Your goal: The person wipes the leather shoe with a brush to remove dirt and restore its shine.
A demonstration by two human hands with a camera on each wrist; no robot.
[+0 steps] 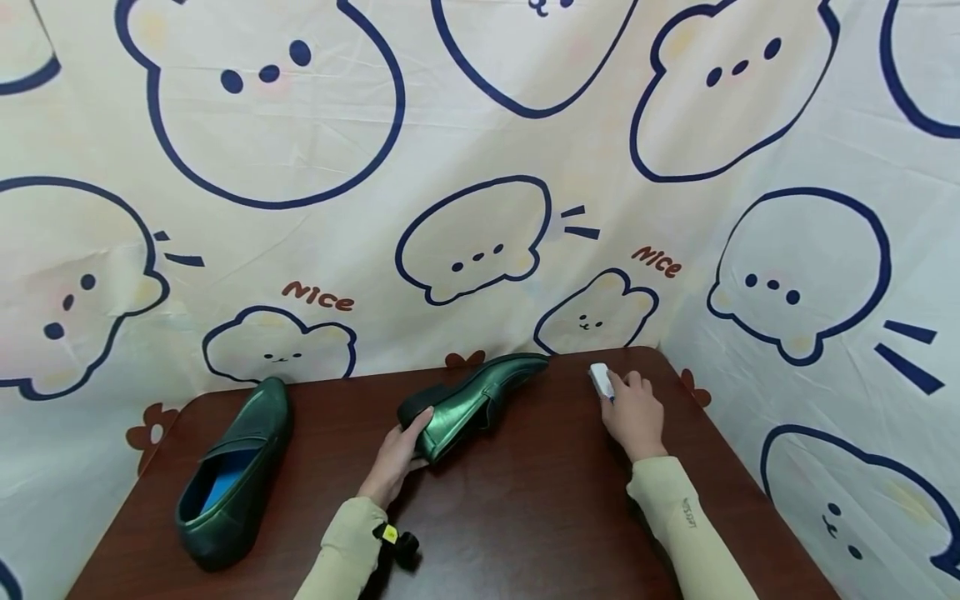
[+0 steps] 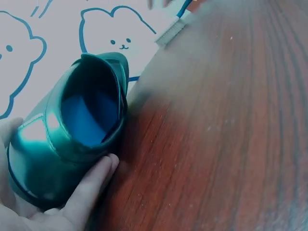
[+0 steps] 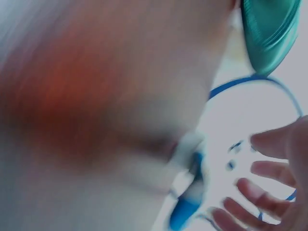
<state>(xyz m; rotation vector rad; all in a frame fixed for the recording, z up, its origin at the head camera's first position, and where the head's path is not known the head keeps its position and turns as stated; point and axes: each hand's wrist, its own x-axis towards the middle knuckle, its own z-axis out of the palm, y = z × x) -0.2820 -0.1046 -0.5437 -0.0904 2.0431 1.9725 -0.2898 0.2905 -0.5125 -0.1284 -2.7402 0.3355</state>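
My left hand (image 1: 390, 462) grips a shiny green loafer (image 1: 461, 417) by its heel, thumb on one side and fingers on the other. The shoe is tilted on its side, its toe pointing to the back right. In the left wrist view, the blue insole (image 2: 86, 118) shows inside the opening. My right hand (image 1: 636, 418) reaches over a small brush (image 1: 601, 380) near the back right of the table. The right wrist view shows spread fingers (image 3: 262, 197) apart from the brush's blue handle (image 3: 185, 211); that view is blurred.
A second green loafer (image 1: 247, 467) stands upright on the left of the brown table (image 1: 540, 517), its toe toward the back. Cream fabric (image 1: 465, 142) printed with bear outlines hangs along the back edge and both sides.
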